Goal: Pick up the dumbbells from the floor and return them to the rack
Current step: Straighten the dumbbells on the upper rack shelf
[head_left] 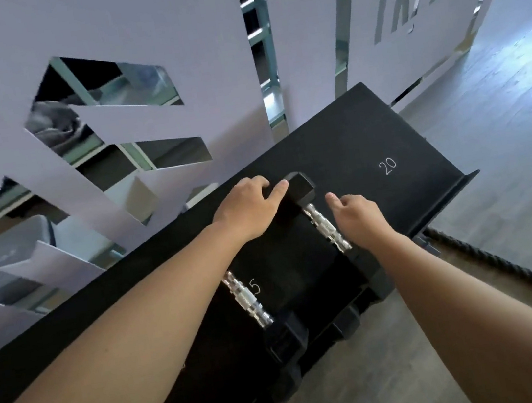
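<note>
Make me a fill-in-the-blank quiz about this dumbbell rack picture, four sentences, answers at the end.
1. Two dumbbells lie on the black ____.
2. The left hand rests on the far head of the ____ dumbbell.
3. The open rack space right of the right hand is marked ____.
4. The right dumbbell has a shiny ____ handle.

Answers: rack; left; 20; metal
</note>
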`<state>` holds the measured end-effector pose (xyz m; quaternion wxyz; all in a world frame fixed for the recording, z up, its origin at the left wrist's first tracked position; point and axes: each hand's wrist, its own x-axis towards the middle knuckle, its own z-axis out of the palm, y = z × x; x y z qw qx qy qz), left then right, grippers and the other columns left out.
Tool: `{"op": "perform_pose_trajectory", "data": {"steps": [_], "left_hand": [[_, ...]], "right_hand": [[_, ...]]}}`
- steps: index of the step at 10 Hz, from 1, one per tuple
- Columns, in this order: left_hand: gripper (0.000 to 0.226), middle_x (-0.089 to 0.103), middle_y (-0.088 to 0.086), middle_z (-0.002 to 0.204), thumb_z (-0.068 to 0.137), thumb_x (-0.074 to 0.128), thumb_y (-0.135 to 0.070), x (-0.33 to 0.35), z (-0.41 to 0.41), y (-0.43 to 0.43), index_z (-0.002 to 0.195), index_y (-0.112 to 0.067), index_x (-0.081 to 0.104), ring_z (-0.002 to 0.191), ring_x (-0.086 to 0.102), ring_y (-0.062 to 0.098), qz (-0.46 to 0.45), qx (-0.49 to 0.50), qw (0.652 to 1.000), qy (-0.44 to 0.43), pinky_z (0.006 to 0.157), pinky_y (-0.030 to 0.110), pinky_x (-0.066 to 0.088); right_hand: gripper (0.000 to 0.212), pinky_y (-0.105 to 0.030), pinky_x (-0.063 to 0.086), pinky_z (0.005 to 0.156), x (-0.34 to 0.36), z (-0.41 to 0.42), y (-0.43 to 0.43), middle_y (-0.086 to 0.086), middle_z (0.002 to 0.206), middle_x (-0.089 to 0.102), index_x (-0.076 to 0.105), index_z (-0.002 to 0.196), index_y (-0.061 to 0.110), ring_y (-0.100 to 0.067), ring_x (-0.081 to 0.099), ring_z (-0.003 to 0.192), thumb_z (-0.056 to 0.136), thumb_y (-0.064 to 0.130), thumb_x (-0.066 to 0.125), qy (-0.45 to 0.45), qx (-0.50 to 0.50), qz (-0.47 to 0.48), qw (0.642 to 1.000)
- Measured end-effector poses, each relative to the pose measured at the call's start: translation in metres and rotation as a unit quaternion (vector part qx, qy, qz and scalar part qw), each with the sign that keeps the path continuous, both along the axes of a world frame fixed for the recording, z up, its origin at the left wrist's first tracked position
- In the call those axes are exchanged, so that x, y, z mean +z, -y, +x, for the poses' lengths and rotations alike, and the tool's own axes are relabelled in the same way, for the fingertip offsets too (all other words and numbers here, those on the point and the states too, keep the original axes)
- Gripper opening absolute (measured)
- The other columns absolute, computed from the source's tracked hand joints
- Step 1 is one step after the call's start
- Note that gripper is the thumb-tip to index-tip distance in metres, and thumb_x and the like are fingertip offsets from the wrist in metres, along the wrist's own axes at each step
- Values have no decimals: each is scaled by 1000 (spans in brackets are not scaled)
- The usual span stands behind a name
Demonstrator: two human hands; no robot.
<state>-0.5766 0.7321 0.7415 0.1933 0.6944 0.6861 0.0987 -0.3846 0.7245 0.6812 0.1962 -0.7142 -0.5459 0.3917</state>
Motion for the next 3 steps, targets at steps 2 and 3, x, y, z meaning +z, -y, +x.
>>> {"op": "perform_pose_trajectory", "data": {"steps": [2, 3], "left_hand": [[62, 60, 4, 132, 95, 36, -66, 89, -49, 53, 132, -20, 55, 117, 56, 23, 24, 25, 999, -11, 92, 38, 46], [62, 59, 1, 132, 94, 38, -66, 121, -76, 84, 134, -21, 54, 116, 55, 20, 19, 34, 999, -4, 89, 35, 45]], "right_hand": [[48, -34, 40, 64, 106, -49, 16, -5, 82, 61, 59, 81, 14, -20, 57, 76, 101, 51, 36, -38, 73, 64, 995], [52, -36, 43, 66, 149, -74, 29, -7, 82, 62, 61, 85, 10, -22, 58, 75, 101, 52, 35, -32, 112, 109, 987]]}}
